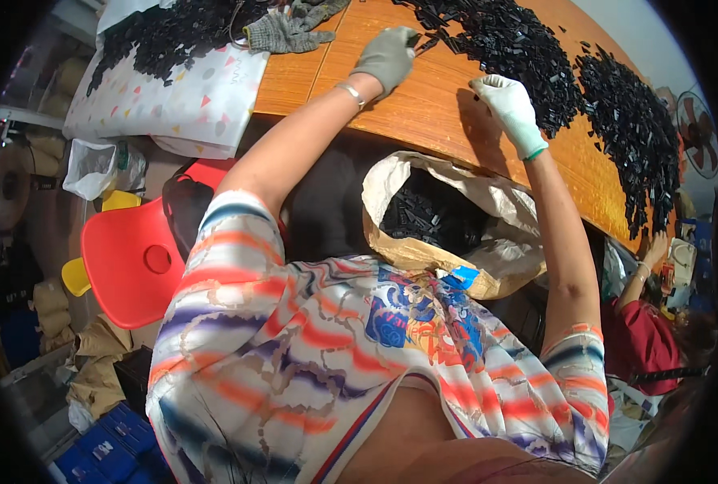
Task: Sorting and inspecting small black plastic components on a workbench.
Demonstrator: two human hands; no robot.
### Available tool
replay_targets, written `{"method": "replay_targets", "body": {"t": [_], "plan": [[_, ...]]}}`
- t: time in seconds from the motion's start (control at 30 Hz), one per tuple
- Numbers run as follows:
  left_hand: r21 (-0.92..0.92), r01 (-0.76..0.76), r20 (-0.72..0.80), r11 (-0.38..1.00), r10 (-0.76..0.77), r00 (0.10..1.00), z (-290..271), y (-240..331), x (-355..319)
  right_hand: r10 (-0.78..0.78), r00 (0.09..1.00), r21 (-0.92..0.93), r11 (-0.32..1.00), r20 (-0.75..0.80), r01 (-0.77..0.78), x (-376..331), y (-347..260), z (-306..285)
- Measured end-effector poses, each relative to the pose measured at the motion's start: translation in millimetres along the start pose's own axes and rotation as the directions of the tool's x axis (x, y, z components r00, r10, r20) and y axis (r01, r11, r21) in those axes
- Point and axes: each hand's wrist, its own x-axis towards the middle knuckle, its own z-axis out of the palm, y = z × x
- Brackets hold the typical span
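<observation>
My left hand, in a grey glove, is over the wooden table with its fingers pinched on a small black plastic piece. A few loose black pieces lie just beyond its fingertips. My right hand wears a white glove with a green cuff. Its fingers are closed, and whatever they may hold is too small to tell. Close by on the right spreads a large heap of small black plastic pieces. Below both hands, an open paper sack between me and the table edge contains more black pieces.
The wooden table also bears another black heap at right. Grey gloves and a patterned sheet with black pieces are at left. A red chair stands left. Another person in a red shirt reaches toward the right heap.
</observation>
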Motion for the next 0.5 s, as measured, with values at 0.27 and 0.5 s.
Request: {"method": "replay_targets", "body": {"t": [0.27,0.5], "plan": [[-0.890,0.448,0.434,0.079,-0.150,0.888,-31,36,-52,-0.166,0.984,0.360,0.916,-0.056,0.175,-30,-36,22],[-0.917,0.394,0.389,0.067,-0.078,0.918,-41,68,-67,-0.136,0.959,0.459,0.855,-0.250,0.241,-39,-64,36]]}}
